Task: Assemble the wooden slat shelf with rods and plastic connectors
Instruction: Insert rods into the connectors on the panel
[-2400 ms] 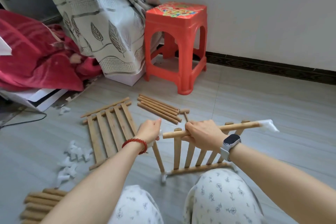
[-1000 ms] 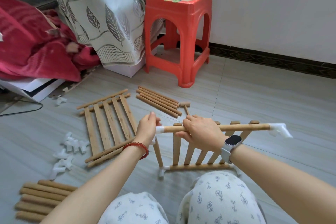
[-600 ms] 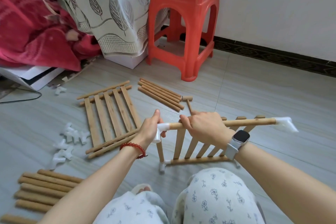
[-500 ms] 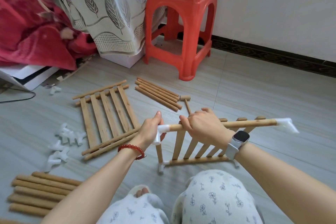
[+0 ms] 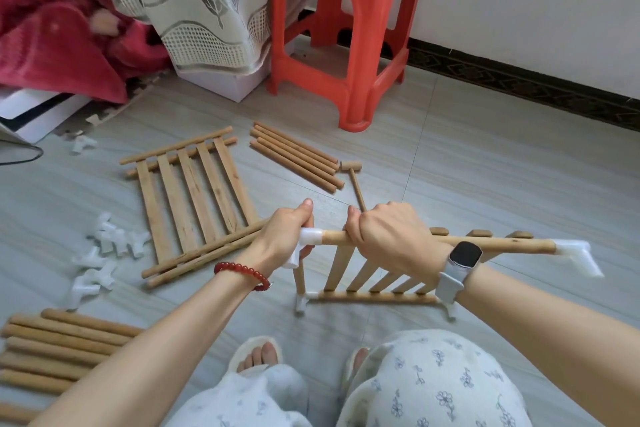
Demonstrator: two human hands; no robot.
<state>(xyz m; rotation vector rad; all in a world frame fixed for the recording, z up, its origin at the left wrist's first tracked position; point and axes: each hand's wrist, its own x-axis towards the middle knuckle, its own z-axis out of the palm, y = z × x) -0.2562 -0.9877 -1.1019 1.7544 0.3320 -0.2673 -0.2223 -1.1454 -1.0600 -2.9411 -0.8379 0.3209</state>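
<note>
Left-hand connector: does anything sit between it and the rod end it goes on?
Nothing visible does. The white connector, gripped by the left hand, already sits on the rod end; the right hand grips the rod beside it.

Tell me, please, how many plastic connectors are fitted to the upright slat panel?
4: top-left connector in the left hand's grip, top-right connector, bottom-left connector, and bottom-right connector, partly hidden by the watch strap.

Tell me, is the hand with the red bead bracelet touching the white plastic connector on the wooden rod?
Touching. The head view shows the left hand gripping the white plastic connector on the wooden rod's end.
</note>
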